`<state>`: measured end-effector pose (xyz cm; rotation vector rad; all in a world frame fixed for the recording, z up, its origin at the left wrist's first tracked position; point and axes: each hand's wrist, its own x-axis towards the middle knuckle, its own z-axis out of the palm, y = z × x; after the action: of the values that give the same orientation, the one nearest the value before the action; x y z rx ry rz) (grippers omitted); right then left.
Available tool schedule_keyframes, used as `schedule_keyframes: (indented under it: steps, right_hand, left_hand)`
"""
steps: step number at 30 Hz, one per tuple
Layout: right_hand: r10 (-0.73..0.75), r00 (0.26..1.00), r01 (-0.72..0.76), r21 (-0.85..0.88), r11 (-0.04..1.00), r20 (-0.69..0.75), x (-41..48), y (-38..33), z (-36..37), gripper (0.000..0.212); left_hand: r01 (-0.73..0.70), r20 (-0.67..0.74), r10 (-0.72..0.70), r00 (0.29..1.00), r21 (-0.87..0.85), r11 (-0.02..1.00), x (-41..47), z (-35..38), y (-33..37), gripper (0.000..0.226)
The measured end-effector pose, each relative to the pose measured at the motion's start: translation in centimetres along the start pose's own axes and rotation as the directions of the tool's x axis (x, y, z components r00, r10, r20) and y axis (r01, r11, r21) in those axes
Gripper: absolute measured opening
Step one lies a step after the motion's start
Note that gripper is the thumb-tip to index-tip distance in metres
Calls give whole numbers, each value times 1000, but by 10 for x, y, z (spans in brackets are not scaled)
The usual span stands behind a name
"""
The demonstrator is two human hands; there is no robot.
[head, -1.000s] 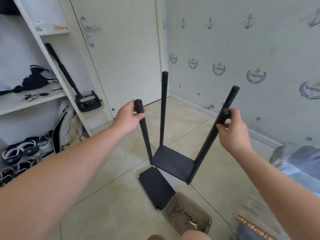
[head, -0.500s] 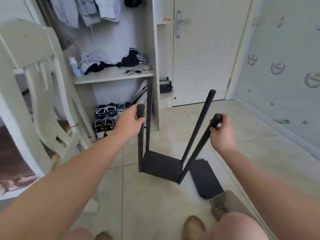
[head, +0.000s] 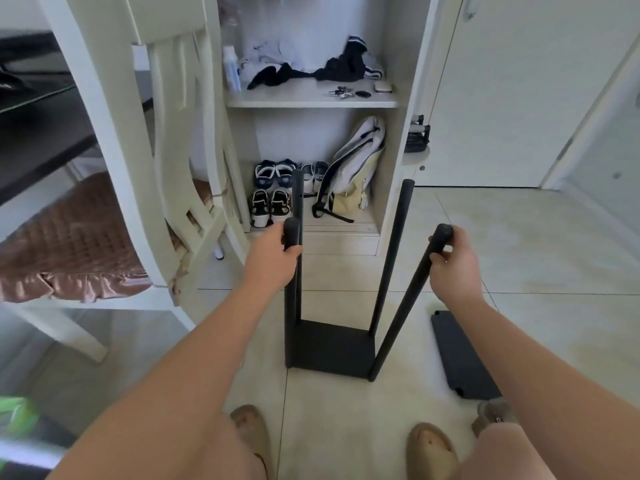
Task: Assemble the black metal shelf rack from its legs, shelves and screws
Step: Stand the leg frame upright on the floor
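Gripped the near-left leg (head: 289, 306) just under its capped top with the left hand (head: 273, 258), fingers clenched round the tube; gripped the near-right leg (head: 403, 306) likewise with the right hand (head: 453, 268), fingers curled tight round it just below the cap; held that right one leaning outward to the right, the left one close to upright.

Saw the half-built rack (head: 329, 358) standing on the tiled floor (head: 519, 237) straight ahead, between the two forearms and beyond the sandalled feet (head: 252, 431); counted four black legs rising from the corners of one black shelf (head: 332, 337) set low at the tiles; could not tell whether it touched them; noted the far-left leg (head: 298, 199) upright behind the left hand and the far-right leg (head: 394, 244) tilted slightly right.

Spotted a second black shelf (head: 460, 358) lying flat on the floor just right of the rack, apart from it, its near end hidden by the right forearm; made out a brownish container (head: 491, 414) there, contents hidden.

Faced an open white wardrobe (head: 398, 150) with shoes (head: 273, 192) and a backpack (head: 353, 168) at the bottom, dark clothes (head: 311, 71) on the board above; noted a white chair (head: 114, 133) with a brown cushion (head: 76, 244) at left.
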<state>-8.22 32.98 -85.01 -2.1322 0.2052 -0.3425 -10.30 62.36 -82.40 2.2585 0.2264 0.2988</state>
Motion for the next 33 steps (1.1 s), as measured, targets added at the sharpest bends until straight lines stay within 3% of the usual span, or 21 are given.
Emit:
schedule_keyframes:
  steps: [7, 11, 14, 18, 20, 33]
  right_hand:
    - [-50, 998, 49, 38, 998, 24, 6, 5, 22, 44]
    - [57, 993, -58, 10, 998, 107, -3, 30, 43, 27]
    - [147, 976, -139, -62, 988, 158, -18, 62, 60, 24]
    - [205, 962, -178, -155, 972, 179, -19, 84, 74, 26]
    - [217, 957, -184, -180, 966, 190, -10, 84, 78, 22]
    - [212, 972, -203, -90, 975, 97, 19, 84, 93, 28]
  left_hand:
    - [64, -73, -70, 995, -90, 994, 1, 9, -29, 27]
    - [38, -99, -47, 994, -86, 996, 1, 19, -46, 16]
    - [97, -59, -103, 993, -97, 991, -5, 34, -62, 15]
    - [248, 69, -244, 967, -59, 967, -6, 51, -85, 33]
    - [279, 67, -276, 959, -49, 959, 0, 57, -92, 33]
    - [200, -18, -202, 979, -86, 976, 17, 76, -98, 34]
